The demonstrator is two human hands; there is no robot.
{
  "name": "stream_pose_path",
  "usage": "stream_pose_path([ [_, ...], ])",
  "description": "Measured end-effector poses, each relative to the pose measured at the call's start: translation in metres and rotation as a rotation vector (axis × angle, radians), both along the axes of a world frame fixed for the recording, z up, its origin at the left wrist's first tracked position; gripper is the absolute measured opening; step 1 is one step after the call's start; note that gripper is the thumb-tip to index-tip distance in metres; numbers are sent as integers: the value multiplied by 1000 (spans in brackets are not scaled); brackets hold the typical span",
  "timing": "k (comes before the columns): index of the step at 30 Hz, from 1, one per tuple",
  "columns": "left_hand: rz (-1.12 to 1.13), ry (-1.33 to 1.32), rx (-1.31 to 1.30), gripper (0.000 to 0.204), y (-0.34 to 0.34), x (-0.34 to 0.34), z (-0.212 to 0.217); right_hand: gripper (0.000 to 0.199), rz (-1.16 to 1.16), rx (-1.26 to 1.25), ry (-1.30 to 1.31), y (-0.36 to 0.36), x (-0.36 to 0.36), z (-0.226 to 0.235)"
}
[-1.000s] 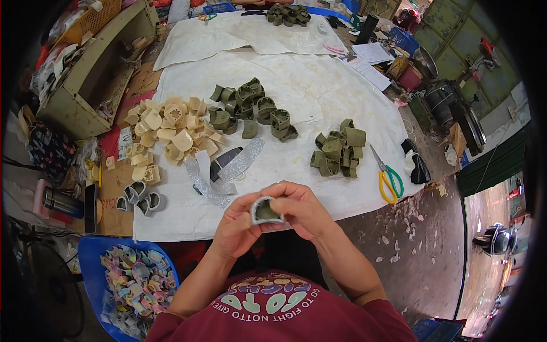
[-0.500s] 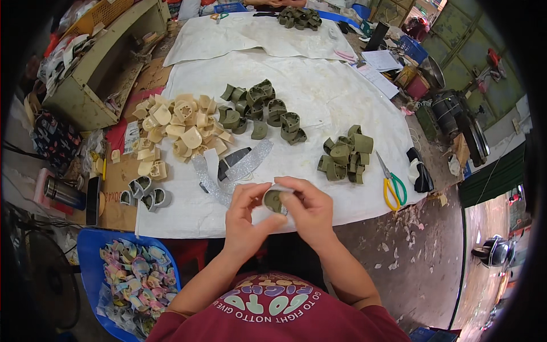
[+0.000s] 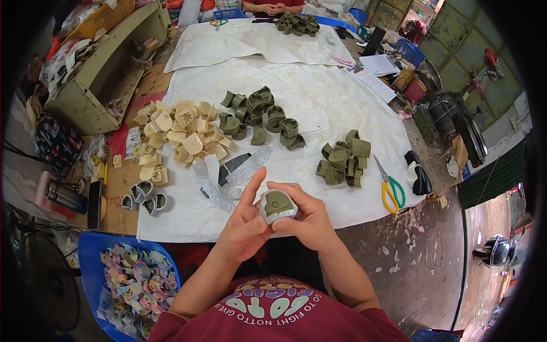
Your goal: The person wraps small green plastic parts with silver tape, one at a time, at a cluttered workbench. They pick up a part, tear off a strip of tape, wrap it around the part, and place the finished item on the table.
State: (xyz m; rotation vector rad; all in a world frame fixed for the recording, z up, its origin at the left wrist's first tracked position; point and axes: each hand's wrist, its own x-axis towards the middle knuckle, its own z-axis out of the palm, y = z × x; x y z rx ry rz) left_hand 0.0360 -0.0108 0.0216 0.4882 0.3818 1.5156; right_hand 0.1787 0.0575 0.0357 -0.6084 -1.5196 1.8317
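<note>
My right hand (image 3: 309, 221) grips an olive-green shoe heel (image 3: 277, 204) between thumb and fingers, above the table's near edge. Silver glittery covering wraps round its side, and the green flat face with a small round mark is turned up. My left hand (image 3: 241, 229) is open beside it, index finger raised, thumb at the heel's left edge; whether they touch is hard to tell. Just beyond lie curved silver glitter strips (image 3: 213, 185) and a dark piece (image 3: 235, 165). Several silver-covered heels (image 3: 158, 204) sit at the left near edge.
Cream heels (image 3: 182, 131) are heaped at left, with green heels in a middle group (image 3: 259, 108) and a right group (image 3: 345, 159). Scissors (image 3: 389, 185) with yellow and green handles lie at right. A blue basket (image 3: 85, 273) of colourful pieces stands lower left. Another person's hands (image 3: 273, 9) are across the table.
The heel has turned so that its flat green face shows more. My left fingers have come away from its top and spread, while my right hand keeps its grip.
</note>
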Motion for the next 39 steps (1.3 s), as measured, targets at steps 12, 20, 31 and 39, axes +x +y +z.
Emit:
stream_pose_path([
  [12,-124,-42,-76,84,-7,-4,10,63,217,393,-107,18,-2,19],
  [20,28,-54,-152,83,-8,-1,4,58,71,999,-94,26,-15,-7],
  [31,96,-4,-125,83,-4,-1,1,44,85,511,-88,11,-8,-9],
  [39,132,119,-67,90,0,-3,-15,34,-165,121,-119,-11,-27,-18],
])
